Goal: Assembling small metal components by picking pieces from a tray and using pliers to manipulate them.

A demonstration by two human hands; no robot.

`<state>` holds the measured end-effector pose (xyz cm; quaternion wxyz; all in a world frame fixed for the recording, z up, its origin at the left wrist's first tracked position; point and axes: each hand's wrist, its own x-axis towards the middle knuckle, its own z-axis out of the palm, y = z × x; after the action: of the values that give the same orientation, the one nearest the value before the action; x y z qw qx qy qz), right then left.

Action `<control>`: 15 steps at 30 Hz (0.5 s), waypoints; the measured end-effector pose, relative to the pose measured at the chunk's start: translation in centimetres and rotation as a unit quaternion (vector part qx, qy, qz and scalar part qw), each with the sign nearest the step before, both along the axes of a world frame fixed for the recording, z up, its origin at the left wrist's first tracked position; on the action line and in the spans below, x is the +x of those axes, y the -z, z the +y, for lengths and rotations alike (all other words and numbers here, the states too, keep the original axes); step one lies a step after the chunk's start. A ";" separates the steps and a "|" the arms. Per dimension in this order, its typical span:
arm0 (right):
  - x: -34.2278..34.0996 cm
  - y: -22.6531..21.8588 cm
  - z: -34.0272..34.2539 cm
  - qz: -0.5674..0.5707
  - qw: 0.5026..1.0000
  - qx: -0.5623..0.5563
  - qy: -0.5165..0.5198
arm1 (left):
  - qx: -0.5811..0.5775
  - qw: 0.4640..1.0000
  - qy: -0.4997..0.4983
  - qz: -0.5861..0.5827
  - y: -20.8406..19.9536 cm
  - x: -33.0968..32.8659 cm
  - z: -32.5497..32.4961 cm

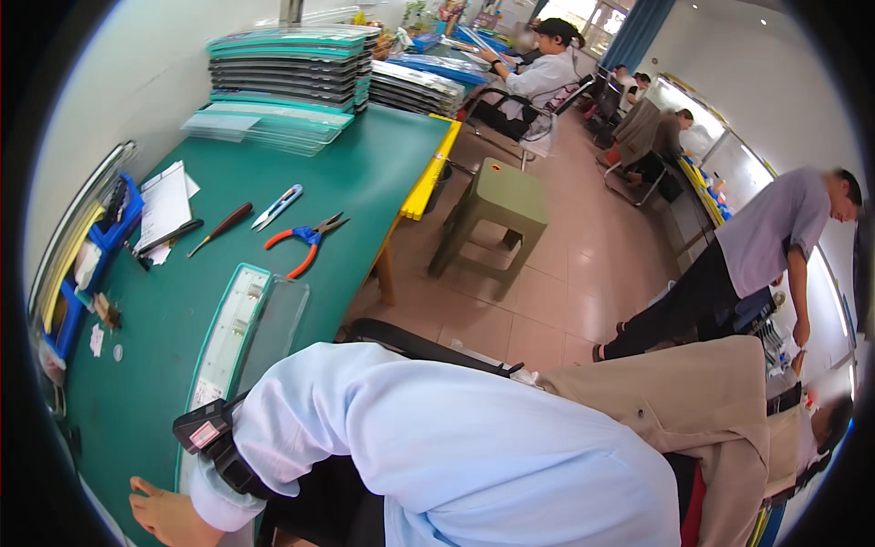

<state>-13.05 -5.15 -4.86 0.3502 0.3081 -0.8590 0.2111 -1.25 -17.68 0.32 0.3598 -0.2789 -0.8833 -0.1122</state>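
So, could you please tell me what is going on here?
The person's right hand is at the green table, near a long teal-edged case partly hidden by the sleeve; whether it grips anything is unclear. The left hand is out of view. Pliers, snips and a brown-handled tool lie beyond the case.

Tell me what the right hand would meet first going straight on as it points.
The right hand points left over the green tabletop; the way looks free at first, then perhaps the small dark object at far left; depth there is unclear.
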 end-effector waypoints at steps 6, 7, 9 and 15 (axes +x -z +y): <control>-0.8 1.7 -0.5 -0.011 0.995 -0.088 -0.040 | 0.002 0.998 -0.030 -0.049 0.9 -0.2 -0.2; -1.4 2.0 -0.7 -0.010 0.995 -0.089 -0.046 | -0.003 0.998 -0.044 -0.052 0.9 -0.1 -0.1; -1.4 2.3 -0.4 -0.009 0.995 -0.091 -0.045 | -0.007 0.997 -0.052 -0.056 0.7 0.1 0.3; 1.1 -1.3 1.6 0.023 1.000 -0.010 0.009 | 0.006 0.997 -0.012 -0.076 1.2 -0.4 -0.4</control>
<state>-11.96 -3.51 -3.57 0.3748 0.3020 -0.8512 0.2093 -1.64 -18.06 -0.86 0.2943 -0.2568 -0.9108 -0.1342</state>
